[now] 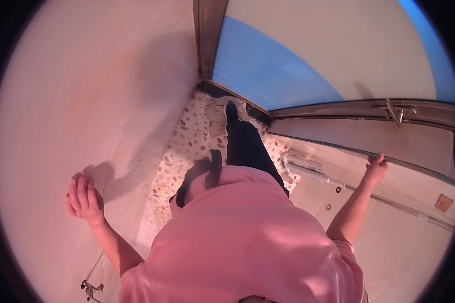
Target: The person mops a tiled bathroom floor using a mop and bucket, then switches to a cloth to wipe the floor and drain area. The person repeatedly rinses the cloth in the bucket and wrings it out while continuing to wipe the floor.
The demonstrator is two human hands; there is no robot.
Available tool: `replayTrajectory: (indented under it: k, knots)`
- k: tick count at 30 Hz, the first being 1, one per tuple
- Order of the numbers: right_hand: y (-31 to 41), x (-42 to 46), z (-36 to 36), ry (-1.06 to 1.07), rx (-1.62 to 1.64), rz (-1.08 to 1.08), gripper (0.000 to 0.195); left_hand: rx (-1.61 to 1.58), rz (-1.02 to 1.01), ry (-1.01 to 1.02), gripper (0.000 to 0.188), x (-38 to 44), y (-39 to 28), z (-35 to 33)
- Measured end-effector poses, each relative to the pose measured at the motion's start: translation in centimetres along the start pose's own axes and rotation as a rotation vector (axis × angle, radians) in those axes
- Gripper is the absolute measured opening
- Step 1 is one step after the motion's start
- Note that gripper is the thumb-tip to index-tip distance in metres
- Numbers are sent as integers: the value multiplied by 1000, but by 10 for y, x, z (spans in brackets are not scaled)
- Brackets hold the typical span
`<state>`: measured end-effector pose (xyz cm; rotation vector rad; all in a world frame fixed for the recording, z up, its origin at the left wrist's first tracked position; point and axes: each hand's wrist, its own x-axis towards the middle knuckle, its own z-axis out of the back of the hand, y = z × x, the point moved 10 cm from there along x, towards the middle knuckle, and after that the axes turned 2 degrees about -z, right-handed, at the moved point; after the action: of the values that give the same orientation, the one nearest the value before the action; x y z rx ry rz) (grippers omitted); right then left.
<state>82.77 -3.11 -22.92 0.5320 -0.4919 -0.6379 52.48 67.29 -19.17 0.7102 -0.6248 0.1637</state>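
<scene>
My left hand is raised beside the pale wall on the left, fingers loosely bent and holding nothing. Whether it touches the wall cannot be told. On the other side, my right hand reaches to the dark edge strip below the door, its fingertips at the strip. A firm grip there is not visible. Ahead stands a blue and beige door with a metal lever handle. One shoe rests on a crumpled cloth at the threshold.
A long-handled flat mop lies along the right wall, its pole running rightward. Two round wall fittings and a brownish square plate are nearby. A metal tap sticks out at lower left. The floor is pebble-patterned.
</scene>
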Motion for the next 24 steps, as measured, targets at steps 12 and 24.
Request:
replayTrajectory:
  k: [12, 24]
  knots:
    - [0, 1, 2, -38, 2, 72, 44, -11, -18, -13, 12, 6, 1, 1]
    - [2, -1, 6, 85, -184, -18, 45, -7, -14, -12, 12, -6, 3, -3]
